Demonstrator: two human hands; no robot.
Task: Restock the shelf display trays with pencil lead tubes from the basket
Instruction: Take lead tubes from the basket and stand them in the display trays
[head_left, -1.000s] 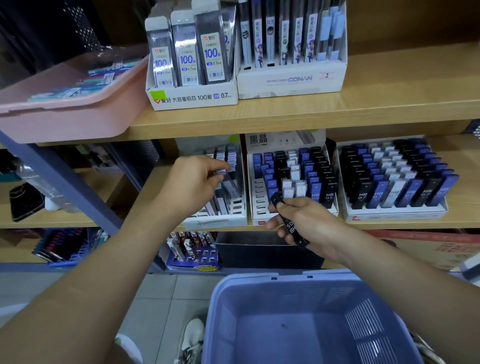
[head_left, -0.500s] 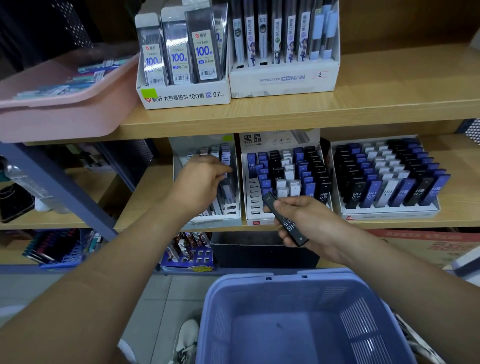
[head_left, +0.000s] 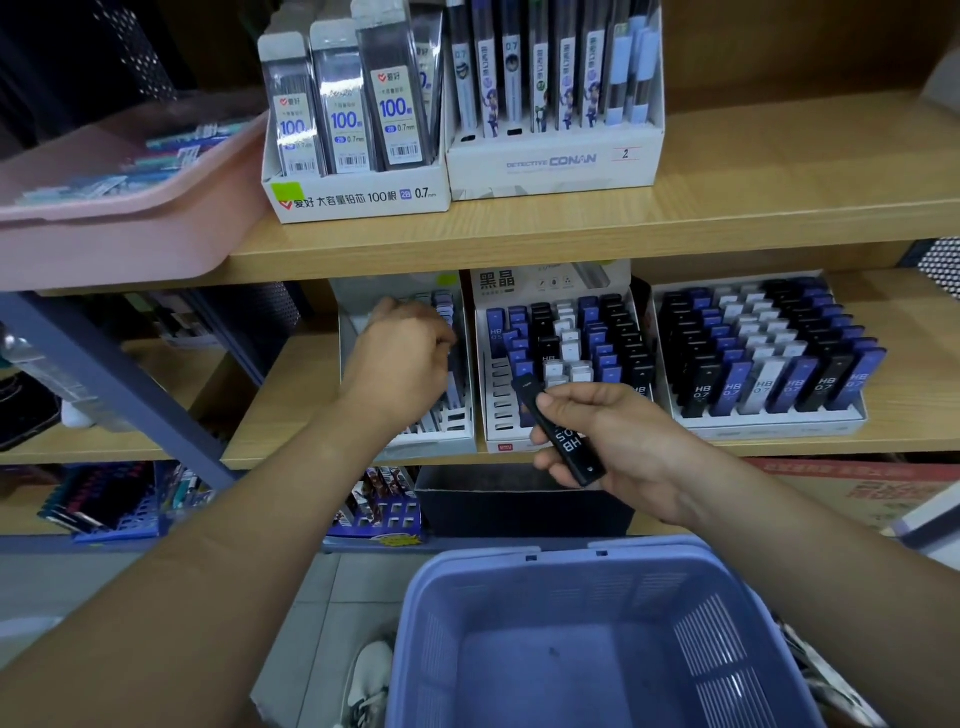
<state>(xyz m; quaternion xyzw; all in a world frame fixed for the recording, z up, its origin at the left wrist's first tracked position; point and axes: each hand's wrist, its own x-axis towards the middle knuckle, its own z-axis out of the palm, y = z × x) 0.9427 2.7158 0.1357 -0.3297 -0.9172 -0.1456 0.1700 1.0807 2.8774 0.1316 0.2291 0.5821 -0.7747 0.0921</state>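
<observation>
Black lead tube (head_left: 563, 439) poised in the right grip (head_left: 618, 441), just in front of the middle tray (head_left: 496, 415).

The right grip pinches the tube near its middle between thumb and fingers, above the far rim of the blue basket (head_left: 597, 558). The tube's long axis runs on a slant, with the far end aimed up and left at the tray's front rows and the printed end toward the person. The left grip (head_left: 405, 358) is curled among the tubes in the left tray (head_left: 452, 423); whether it holds one I cannot tell. The risk, I reckon, is the entry: at that slant the tube could catch a slot wall or tip its packed neighbours. Its label reads HB 0.5, so the right tray (head_left: 769, 428), marked 0.7, would be the wrong home.
</observation>
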